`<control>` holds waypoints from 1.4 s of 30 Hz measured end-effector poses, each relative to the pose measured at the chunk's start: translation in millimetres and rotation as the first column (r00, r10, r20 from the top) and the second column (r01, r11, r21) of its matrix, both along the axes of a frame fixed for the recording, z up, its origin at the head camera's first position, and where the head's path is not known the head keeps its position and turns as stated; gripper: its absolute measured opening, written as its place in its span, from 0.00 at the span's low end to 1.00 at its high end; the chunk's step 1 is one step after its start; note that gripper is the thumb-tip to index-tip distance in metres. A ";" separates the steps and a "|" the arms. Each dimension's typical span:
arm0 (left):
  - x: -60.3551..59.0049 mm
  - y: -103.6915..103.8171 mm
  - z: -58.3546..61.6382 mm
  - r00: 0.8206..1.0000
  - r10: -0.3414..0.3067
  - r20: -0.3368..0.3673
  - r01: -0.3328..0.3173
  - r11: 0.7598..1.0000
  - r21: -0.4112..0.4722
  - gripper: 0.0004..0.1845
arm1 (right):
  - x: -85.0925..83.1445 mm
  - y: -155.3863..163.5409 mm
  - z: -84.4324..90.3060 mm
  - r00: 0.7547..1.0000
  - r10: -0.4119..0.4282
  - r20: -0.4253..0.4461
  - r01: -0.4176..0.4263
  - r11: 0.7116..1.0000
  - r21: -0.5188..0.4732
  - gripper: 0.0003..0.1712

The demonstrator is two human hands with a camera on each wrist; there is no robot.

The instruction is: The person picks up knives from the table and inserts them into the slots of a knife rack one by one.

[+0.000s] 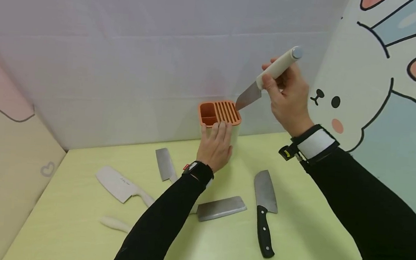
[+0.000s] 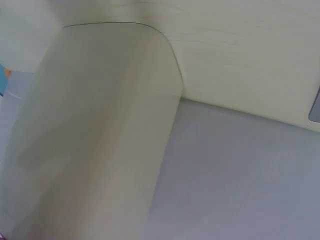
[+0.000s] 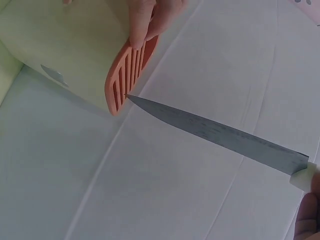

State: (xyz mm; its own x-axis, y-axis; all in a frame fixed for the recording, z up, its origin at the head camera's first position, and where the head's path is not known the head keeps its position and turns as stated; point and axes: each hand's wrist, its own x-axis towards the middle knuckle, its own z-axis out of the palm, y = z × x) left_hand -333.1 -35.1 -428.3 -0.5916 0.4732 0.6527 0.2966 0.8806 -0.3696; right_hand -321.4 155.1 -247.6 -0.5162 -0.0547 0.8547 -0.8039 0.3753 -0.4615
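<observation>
My right hand [image 1: 289, 96] grips the white handle of a kitchen knife [image 1: 249, 96], its blade angled down to the left. In the right wrist view the tip of the blade [image 3: 220, 132] is at the slotted part of an orange lid [image 3: 120, 82]; whether it has entered a slot I cannot tell. That lid tops a pale knife holder [image 1: 234, 133], with slots on the right and open compartments on the left. My left hand [image 1: 215, 145] rests on the holder's front, fingers extended up to the lid's front rim. The left wrist view shows mostly the holder's pale body [image 2: 110, 130].
On the yellow table [image 1: 66, 216] lie a black-handled knife [image 1: 266, 193], a cleaver [image 1: 221, 209], a smaller cleaver [image 1: 165, 163], a white knife [image 1: 114, 183] and a pale handle [image 1: 115, 223]. My left forearm partly covers several. A white wall [image 1: 123, 77] stands behind the holder.
</observation>
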 end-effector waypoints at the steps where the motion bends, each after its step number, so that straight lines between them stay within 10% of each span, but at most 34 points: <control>1: -1.3 -1.4 -2.0 1.000 -0.008 -0.011 0.008 1.000 0.002 0.36 | -0.2 -0.5 -0.3 1.000 -0.005 -0.006 0.005 1.000 0.013 0.19; 22: 1.0 8.9 -2.7 0.998 0.032 0.046 -0.033 0.999 0.034 0.34 | -4.4 3.6 -13.5 0.999 -0.044 -0.001 0.043 0.988 0.149 0.19; 42: 0.0 15.1 -3.3 0.997 0.053 0.048 -0.055 0.998 0.039 0.35 | -30.5 -9.6 -35.5 0.957 -0.119 0.266 0.042 0.959 0.280 0.19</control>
